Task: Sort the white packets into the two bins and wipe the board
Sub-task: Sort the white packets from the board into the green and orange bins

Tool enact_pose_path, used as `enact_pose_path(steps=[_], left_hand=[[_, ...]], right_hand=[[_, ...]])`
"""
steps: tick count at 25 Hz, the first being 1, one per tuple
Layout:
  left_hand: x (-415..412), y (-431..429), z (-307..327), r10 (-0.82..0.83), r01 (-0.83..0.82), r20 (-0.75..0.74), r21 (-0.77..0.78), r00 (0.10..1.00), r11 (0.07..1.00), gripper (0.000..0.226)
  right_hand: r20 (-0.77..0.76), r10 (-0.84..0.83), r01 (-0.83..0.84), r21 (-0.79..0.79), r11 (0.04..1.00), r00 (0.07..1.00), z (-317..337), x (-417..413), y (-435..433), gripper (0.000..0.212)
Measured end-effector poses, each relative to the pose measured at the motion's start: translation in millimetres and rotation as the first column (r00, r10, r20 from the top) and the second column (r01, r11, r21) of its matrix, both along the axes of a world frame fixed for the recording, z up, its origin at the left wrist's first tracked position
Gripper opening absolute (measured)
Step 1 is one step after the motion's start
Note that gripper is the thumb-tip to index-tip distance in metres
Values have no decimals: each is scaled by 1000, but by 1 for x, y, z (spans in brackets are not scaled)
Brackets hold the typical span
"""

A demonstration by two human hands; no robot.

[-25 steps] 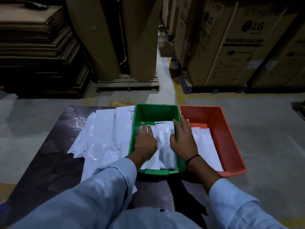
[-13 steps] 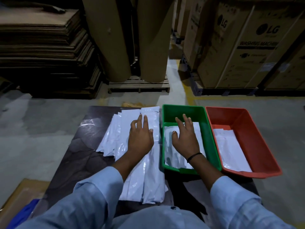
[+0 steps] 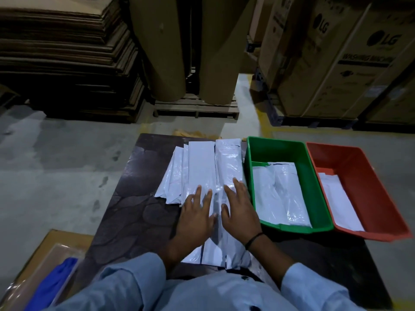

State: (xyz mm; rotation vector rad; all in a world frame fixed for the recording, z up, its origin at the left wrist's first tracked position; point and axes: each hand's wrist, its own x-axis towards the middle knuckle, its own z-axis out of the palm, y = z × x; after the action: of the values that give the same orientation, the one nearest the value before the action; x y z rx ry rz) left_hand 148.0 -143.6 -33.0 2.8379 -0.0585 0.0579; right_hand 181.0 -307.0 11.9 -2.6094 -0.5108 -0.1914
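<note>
A pile of white packets [image 3: 203,167] lies fanned out on the dark board [image 3: 132,212]. My left hand [image 3: 195,216] and my right hand [image 3: 240,212] rest flat on the near part of the pile, fingers spread, side by side. Right of the pile stands the green bin [image 3: 318,198] with white packets [image 3: 278,194] inside. Beside it the red bin [image 3: 381,205] holds a few white packets [image 3: 339,205].
Stacked cardboard sheets [image 3: 65,57] stand at the back left, two big paper rolls [image 3: 215,48] on a pallet in the middle, LG cartons [image 3: 336,61] at the back right. A blue cloth [image 3: 52,286] lies on cardboard at the lower left.
Both hands have left the green bin and moved left onto the packet pile; the right hand came over last. The view has shifted left.
</note>
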Motion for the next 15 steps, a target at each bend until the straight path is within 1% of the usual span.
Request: enact_pose_path(steps=[4, 6, 8, 12, 15], left_hand=[[-3, 7, -13, -22, 25, -91, 40, 996, 999, 80], [-5, 14, -21, -43, 50, -85, 84, 995, 995, 82], [-5, 23, -27, -53, 63, -87, 116, 995, 991, 86], [-10, 47, -37, -24, 37, -99, 137, 995, 990, 94], [-16, 65, -42, -65, 77, -92, 128, 994, 989, 93]], right_hand=[[-53, -13, 9, -81, 997, 999, -5, -12, 3, 58], [-81, -21, 11, -118, 993, 997, -10, -19, 5, 58], [-84, -36, 19, -192, 981, 996, -18, -28, 7, 59], [-110, -82, 42, -331, 943, 991, -29, -44, 11, 65], [-157, -97, 38, -342, 939, 983, -35, -46, 14, 72]])
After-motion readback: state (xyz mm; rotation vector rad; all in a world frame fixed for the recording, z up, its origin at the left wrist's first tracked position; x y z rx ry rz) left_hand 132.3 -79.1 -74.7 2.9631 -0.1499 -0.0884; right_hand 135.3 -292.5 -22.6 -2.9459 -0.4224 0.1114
